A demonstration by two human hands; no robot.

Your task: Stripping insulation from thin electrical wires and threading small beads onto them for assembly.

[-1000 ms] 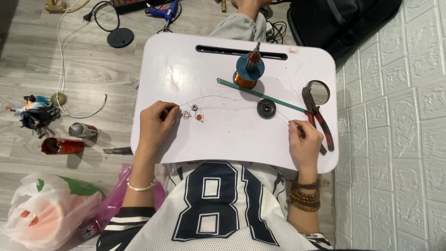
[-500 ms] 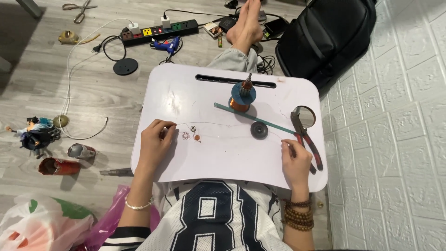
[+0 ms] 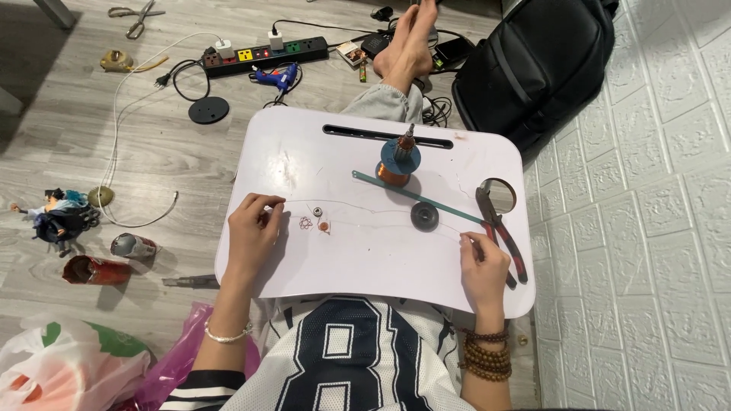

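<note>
On the white lap table (image 3: pixel 304 152), the left hand (image 3: pixel 251 228) at nine o'clock and right hand (image 3: pixel 481 262) at three o'clock each pinched an end of a thin wire (image 3: pixel 381 215), stretched taut between them. Pulled harder, I judged, it could snap or sweep the small washers (image 3: pixel 314 222) off toward the pliers (image 3: pixel 499 232).

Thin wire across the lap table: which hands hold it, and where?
Both: left hand pinches one end of the thin wire, right hand the other.
</note>
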